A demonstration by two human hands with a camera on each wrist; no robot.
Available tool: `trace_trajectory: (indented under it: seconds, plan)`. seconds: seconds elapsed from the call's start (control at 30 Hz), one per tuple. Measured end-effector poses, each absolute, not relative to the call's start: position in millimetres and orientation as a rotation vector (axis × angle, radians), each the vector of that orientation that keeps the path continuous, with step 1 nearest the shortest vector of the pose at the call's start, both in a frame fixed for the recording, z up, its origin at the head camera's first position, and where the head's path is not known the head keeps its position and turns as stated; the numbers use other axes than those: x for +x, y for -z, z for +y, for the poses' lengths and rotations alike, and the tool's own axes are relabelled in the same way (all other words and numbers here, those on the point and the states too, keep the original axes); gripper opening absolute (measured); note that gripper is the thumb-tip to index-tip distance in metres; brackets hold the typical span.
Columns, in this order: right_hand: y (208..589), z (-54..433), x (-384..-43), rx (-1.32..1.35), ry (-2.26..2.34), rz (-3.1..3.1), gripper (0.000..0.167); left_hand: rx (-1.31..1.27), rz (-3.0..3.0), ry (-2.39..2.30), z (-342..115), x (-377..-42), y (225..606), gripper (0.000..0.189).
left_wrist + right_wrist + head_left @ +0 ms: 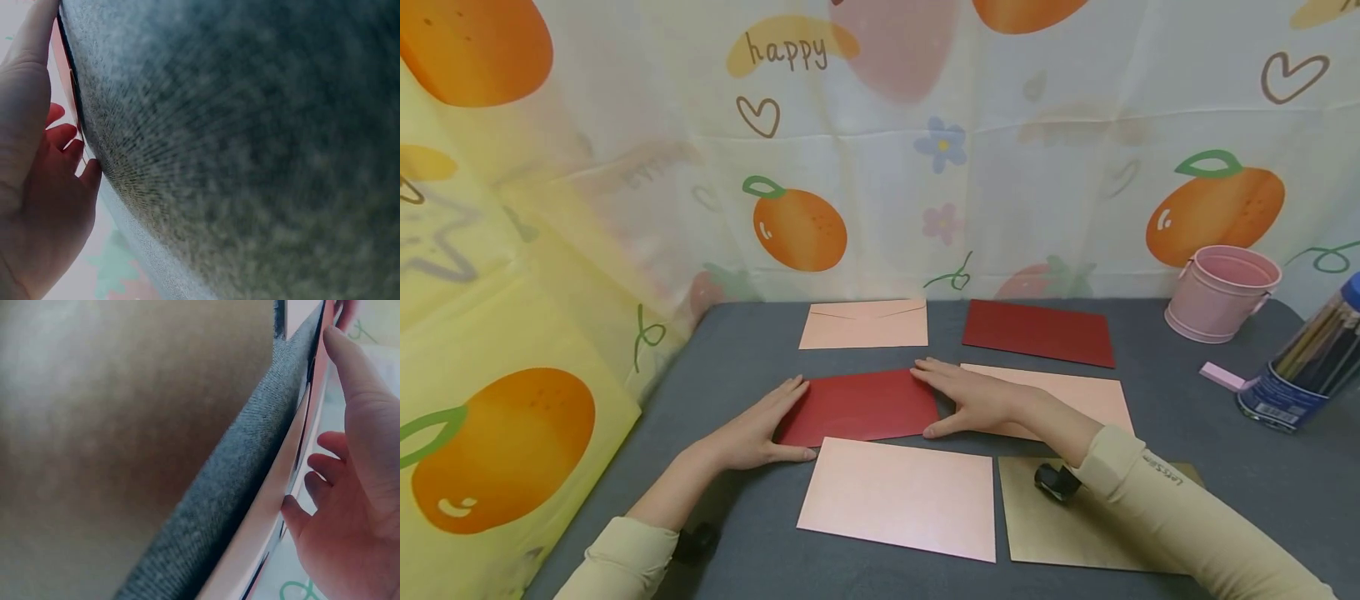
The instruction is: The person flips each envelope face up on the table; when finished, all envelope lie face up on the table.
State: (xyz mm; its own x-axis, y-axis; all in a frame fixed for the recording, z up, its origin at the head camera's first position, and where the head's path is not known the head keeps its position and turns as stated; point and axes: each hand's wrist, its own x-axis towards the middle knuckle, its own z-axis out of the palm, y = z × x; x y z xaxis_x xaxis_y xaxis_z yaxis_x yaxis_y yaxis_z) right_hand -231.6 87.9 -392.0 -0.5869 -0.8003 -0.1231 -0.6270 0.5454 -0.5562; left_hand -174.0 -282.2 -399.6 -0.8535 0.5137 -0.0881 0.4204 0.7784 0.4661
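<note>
A red envelope lies flat on the dark grey table, between my two hands. My left hand touches its left end, fingers stretched along the edge and thumb near the lower corner. At the opposite end my right hand rests with fingertips on the upper right corner and thumb by the lower right one. Part of that hand also lies over a pale pink envelope. Just below the red one is another pale pink envelope. Both hands show fairly straight fingers in the wrist views.
Farther back lie a pink envelope with its flap showing and a dark red envelope. A gold envelope is partly under my right forearm. At the right stand a pink bucket and a pen holder. A printed curtain hangs behind.
</note>
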Motion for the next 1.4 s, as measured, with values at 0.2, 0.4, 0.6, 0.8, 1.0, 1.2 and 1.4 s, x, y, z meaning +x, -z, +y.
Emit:
trace_trajectory:
  seconds: [0.2,0.4,0.6,0.8,1.0,1.2,1.4]
  plan:
    - [392.0,87.0,-231.5,-1.168,0.654,2.388,0.097,0.715,2.766,-0.637,-284.8,-174.4,401.0,0.108]
    - [394.4,86.5,-233.1,-1.172,0.623,2.401,0.096,0.681,2.774,-0.626,-285.1,-175.0,401.6,0.105]
    - [395.1,87.2,-234.0,-1.167,0.616,2.411,0.095,0.670,2.785,-0.620,-284.6,-175.0,400.8,0.102]
    - [394.7,87.1,-233.7,-1.179,0.574,2.445,0.095,0.665,2.788,-0.606,-284.6,-173.5,398.7,0.099]
    - [391.8,86.3,-232.7,-1.196,0.537,2.490,0.091,0.659,2.807,-0.570,-285.3,-173.4,398.7,0.095]
    - [394.2,88.5,-234.8,-1.248,0.535,2.531,0.082,0.674,2.806,-0.574,-285.6,-173.8,398.2,0.090]
    - [395.8,91.4,-237.8,-1.309,0.623,2.526,0.073,0.721,2.806,-0.612,-287.2,-173.8,397.8,0.082]
